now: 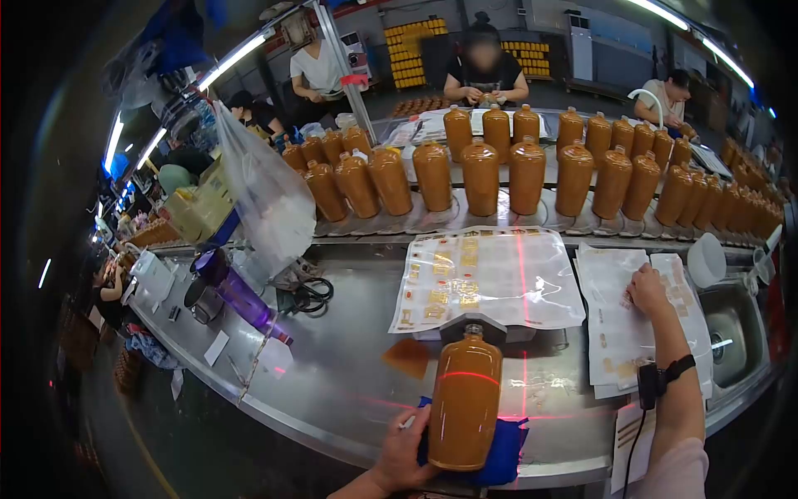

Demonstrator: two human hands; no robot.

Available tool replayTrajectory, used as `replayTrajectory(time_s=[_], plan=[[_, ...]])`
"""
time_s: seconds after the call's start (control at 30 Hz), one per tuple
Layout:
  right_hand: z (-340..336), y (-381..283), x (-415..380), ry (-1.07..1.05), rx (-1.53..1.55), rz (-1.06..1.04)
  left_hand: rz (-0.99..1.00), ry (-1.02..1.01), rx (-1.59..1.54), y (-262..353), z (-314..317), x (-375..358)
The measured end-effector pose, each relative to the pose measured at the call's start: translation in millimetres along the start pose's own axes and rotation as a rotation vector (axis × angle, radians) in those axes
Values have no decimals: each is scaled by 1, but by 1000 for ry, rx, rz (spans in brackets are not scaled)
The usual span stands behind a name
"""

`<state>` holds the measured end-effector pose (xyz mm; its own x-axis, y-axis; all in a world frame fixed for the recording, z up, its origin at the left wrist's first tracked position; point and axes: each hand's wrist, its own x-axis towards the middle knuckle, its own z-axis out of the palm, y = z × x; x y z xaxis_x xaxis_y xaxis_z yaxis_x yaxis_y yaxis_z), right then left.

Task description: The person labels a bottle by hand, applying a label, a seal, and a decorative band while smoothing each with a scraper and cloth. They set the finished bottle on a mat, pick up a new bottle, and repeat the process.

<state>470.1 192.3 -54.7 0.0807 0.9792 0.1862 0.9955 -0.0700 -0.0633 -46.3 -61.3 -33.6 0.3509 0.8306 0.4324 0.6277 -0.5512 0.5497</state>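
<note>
A glazed brown bottle (pixel 467 403) lies tilted, neck away from me, on a blue cloth (pixel 507 453) and a grey neck rest (pixel 475 328). A red laser line crosses its shoulder. My left hand (pixel 403 456) is against the bottle's lower left side, with a small white object (pixel 407 422) between its fingers. My right hand (pixel 648 291) is over a white decal sheet (pixel 611 333) at the right, fingers bent together on the reddish print; whether a decal is pinched there is hidden. Beyond the bottle lies a glossy sheet of gold decals (pixel 490 279).
Rows of brown bottles (pixel 480 179) stand along the conveyor ahead. On the left are a purple tumbler (pixel 241 299), a hanging plastic bag (pixel 266 191) and black scissors (pixel 307 295). A sink (pixel 736 337) and white cup (pixel 706 259) are at the right. People work opposite.
</note>
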Motion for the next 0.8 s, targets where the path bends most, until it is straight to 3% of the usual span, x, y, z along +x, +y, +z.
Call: replayTrajectory(time_s=[0.23, 0.5, 0.6, 0.7, 0.8], plan=[[-5, 3, 2, 43, 119, -73, -73, -82, -76, -1, -1, -4], [-32, -8, 3, 16, 236, -137, -9, -26, -31, -1, -3, -1], [-38, -16, 3, -10, 455, -61, -18, -35, -58, -1, -4, 0], [-24, -13, 2, -50, 398, -21, -27, -43, -66, -1, -4, 0], [6, 0, 7, -92, 145, -58, -42, -44, -65, -4, -2, -2]])
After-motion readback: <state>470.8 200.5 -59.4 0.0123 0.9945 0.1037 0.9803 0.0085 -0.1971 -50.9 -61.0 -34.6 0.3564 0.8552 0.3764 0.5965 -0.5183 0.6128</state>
